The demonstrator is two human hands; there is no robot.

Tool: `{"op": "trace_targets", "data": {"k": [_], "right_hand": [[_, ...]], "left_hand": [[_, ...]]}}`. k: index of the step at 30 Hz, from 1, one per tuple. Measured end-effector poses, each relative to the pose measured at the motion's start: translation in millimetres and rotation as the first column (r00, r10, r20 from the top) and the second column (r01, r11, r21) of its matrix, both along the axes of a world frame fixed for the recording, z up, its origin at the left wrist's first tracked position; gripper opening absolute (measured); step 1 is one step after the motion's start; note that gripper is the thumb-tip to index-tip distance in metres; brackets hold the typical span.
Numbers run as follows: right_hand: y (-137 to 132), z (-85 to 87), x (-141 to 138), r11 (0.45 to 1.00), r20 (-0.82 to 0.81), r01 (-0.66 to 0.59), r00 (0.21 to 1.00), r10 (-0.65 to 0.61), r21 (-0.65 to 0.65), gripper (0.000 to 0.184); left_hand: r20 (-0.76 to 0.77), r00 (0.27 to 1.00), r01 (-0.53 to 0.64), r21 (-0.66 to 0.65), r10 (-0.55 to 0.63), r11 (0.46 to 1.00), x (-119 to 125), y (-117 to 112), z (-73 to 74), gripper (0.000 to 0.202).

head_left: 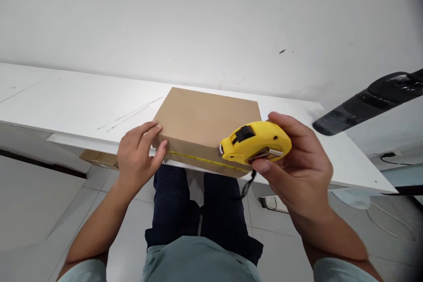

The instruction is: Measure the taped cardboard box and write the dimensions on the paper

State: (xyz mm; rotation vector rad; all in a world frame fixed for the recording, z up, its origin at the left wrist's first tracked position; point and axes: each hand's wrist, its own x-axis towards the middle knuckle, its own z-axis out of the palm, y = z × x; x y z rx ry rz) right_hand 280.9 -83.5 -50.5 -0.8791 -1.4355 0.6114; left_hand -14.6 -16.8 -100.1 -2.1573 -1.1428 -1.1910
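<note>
A closed brown cardboard box [208, 114] lies flat at the front edge of the white table. My left hand [137, 152] grips its front left corner, fingertips on the top edge and thumb at the front face. In my right hand [304, 163] is a yellow tape measure [261, 141], held above the box's front right corner with its mouth facing left. A black wrist strap [246, 187] dangles from it. Along the front face of the box runs a thin yellow strip [205, 161]; whether it joins the tape measure is not visible.
The white table [72, 97] runs along a scuffed white wall [148, 17]. A black cylindrical device [357, 112] reaches in at the right. Under the table are a cardboard piece [99, 157], a white-and-black object [276, 204] and a cable [393, 224] on the tiled floor.
</note>
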Motion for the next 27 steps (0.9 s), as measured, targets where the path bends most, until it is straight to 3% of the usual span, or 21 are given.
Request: {"op": "trace_targets", "data": {"k": [8, 12, 15, 18, 22, 25, 27], "right_hand": [[22, -6.8, -11, 0.996, -0.063, -0.090, 0.994, 0.088, -0.017, 0.052], [14, -3.9, -11, 0.982, -0.041, -0.177, 0.984, 0.174, -0.071, 0.049], [4, -2.6, -11, 0.962, -0.014, -0.261, 0.965, 0.261, -0.076, 0.050], [-3, -3.7, -10, 0.948, -0.019, -0.311, 0.950, 0.311, -0.066, 0.050], [-4, -8.6, 10, 0.971, 0.007, -0.231, 0.973, 0.232, -0.060, 0.053], [6, -14.5, 42, 1.000, -0.009, -0.026, 1.000, 0.026, -0.011, 0.053], [17, -19.3, 67, 0.996, -0.060, 0.083, 0.995, -0.081, 0.040, 0.052]], "left_hand": [[0.006, 0.999, -0.036, 0.020, 0.035, 0.999, 31, -11, 2.1, 0.041], [-0.002, 0.989, 0.150, 0.076, -0.150, 0.986, 49, -35, 11.9, 0.047], [-0.029, 0.952, 0.306, 0.116, -0.305, 0.945, 57, -45, 21.5, 0.036], [-0.113, 0.932, 0.360, 0.180, -0.345, 0.915, 57, -43, 28.5, 0.025], [-0.180, 0.962, 0.252, 0.302, -0.205, 0.920, 36, -23, 26.5, 0.015], [-0.025, 0.999, 0.034, 0.375, -0.026, 0.927, 1, 7, 14.1, 0.015], [0.074, 0.991, -0.127, 0.329, 0.108, 0.936, -26, 28, 2.8, 0.018]]}}
